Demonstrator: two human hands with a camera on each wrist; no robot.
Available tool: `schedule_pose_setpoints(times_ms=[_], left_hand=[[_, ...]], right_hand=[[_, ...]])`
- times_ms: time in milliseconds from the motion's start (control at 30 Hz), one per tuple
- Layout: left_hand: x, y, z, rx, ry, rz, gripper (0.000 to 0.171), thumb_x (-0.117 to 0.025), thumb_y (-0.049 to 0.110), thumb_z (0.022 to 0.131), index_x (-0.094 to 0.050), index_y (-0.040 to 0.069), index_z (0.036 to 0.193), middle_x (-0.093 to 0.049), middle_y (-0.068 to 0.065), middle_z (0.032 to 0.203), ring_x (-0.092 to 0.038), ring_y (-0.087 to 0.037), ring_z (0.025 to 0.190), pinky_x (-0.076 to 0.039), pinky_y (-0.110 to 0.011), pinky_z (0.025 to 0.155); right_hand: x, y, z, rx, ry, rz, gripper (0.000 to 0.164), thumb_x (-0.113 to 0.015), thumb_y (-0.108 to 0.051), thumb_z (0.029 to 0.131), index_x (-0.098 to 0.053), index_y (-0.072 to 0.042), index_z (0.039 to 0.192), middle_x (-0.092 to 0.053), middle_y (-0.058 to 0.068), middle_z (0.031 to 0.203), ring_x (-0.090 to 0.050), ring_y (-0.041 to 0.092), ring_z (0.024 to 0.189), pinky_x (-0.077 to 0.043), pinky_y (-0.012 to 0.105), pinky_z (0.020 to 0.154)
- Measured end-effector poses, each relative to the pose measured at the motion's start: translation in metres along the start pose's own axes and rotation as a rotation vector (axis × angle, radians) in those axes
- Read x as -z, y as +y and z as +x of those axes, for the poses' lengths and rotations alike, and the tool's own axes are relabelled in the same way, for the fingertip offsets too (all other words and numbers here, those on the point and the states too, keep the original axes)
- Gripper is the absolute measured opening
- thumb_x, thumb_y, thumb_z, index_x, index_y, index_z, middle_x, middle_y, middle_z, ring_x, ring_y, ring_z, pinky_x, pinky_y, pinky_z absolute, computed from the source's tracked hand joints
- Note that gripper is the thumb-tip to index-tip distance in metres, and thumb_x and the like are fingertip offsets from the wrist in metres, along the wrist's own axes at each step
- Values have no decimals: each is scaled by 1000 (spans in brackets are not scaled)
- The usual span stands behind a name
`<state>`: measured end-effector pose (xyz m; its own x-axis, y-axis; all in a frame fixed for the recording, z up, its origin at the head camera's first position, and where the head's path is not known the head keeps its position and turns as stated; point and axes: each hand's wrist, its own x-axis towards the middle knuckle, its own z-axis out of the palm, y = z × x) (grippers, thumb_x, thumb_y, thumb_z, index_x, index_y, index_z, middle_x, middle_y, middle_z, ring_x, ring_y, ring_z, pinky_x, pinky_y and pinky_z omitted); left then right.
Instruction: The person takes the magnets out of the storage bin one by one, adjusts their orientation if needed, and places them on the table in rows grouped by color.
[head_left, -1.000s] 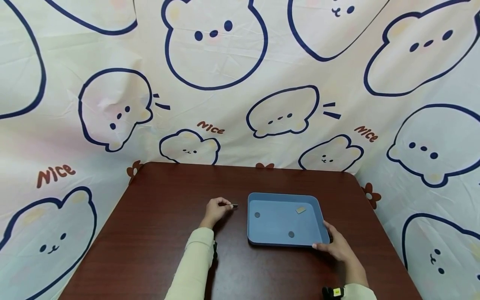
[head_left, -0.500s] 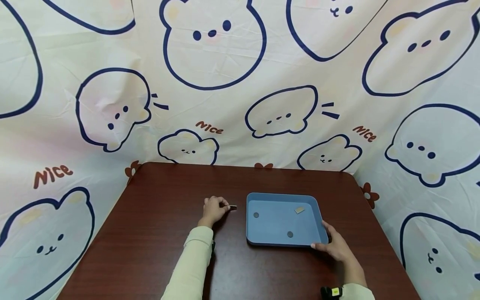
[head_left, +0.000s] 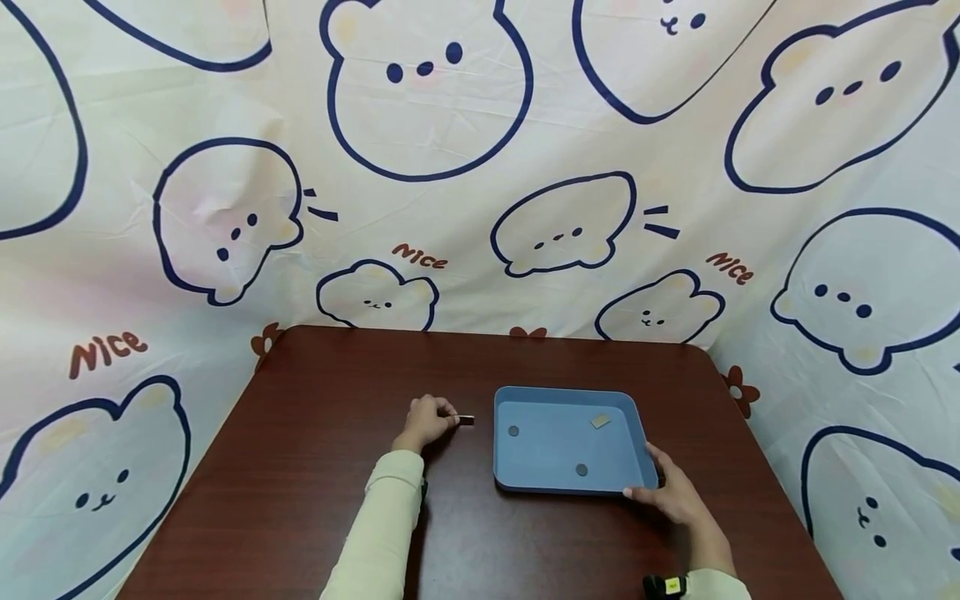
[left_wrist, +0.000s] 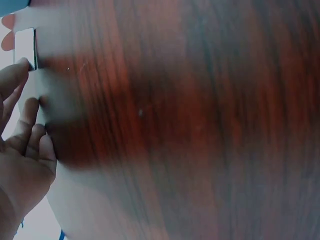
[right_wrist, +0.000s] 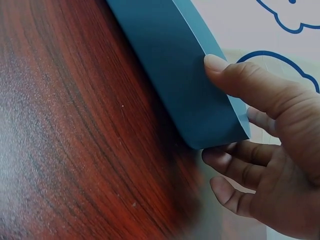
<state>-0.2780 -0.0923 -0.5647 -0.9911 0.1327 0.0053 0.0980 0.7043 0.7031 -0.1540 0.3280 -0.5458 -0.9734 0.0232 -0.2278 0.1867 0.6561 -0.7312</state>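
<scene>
In the head view my left hand is over the table, left of the blue tray. Thumb and fingertips pinch one end of a small flat rectangular piece. Its face looks pale and its edge dark in the left wrist view, where the piece sticks out past the thumb. My right hand holds the tray's near right corner. The right wrist view has the thumb on the rim and other fingers against the corner below. Inside the tray lie two grey discs, one at left and one nearer, and a tan rectangular piece.
The brown wooden table extends around the tray on all sides. A cream cloth with cartoon bears hangs behind and beside it. Dark straps are on both wrists.
My left hand has shifted slightly left and nearer to me. The pinched piece has tilted and its end has come a little lower. My right hand and the tray keep their places.
</scene>
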Motion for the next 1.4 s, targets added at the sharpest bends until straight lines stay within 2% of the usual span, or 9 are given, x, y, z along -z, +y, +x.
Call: schedule_pose_setpoints(times_ms=[200,367,533,667,767,1033,1233,1400], left_hand=[[-1,0,-3,29,27,46,8,-73,20,81,-69,16,76,-53,-4,92,-40,-31,95,-36,-46,81],[0,0,-6,11,48,68,6,-73,19,80,-71,13,81,-53,-7,93,-41,-32,94,-37,-47,79],[-2,-1,-6,9,75,35,8,-71,17,82,-73,13,88,-56,-9,97,-42,-31,94,-37,-46,80],[-4,-3,-6,17,84,10,6,-70,17,83,-73,14,87,-57,-7,96,-43,-30,95,-37,-45,81],[-4,-2,-8,-9,90,0,6,-70,16,82,-73,13,87,-58,-5,94,-44,-29,94,-37,-45,80],[5,10,-26,-55,126,-208,13,-71,10,81,-71,4,93,-57,-7,91,-58,-25,85,-47,-42,74],[-3,21,-32,-114,112,-247,16,-73,13,81,-71,6,95,-59,-8,93,-59,-24,83,-49,-37,71],[-6,36,-36,-175,109,-308,21,-74,14,80,-70,3,97,-59,-13,98,-59,-34,91,-48,-45,79]], right_hand=[[-3,0,0,6,5,11,99,-79,-28,74,-18,2,146,-27,34,139,-36,46,119,-33,59,92],[-4,-1,0,8,5,7,98,-79,-28,75,-18,2,145,-27,34,139,-37,46,118,-34,59,91],[-4,-2,0,4,3,5,100,-79,-29,74,-17,3,146,-25,34,140,-36,47,119,-32,59,92],[-2,-1,0,1,-2,3,100,-79,-29,74,-16,3,146,-25,34,140,-34,47,120,-32,59,93],[-3,0,0,0,0,7,99,-79,-28,75,-16,2,146,-25,34,140,-34,47,120,-32,59,92],[-6,-1,-2,4,-11,31,100,-79,-29,75,-16,2,146,-26,34,140,-37,46,118,-34,58,91],[-1,1,-4,5,-20,15,98,-78,-28,76,-17,1,146,-26,34,140,-35,47,120,-34,57,90],[2,3,-1,41,-13,-1,98,-78,-28,76,-18,2,146,-27,35,139,-37,47,118,-36,57,89]])
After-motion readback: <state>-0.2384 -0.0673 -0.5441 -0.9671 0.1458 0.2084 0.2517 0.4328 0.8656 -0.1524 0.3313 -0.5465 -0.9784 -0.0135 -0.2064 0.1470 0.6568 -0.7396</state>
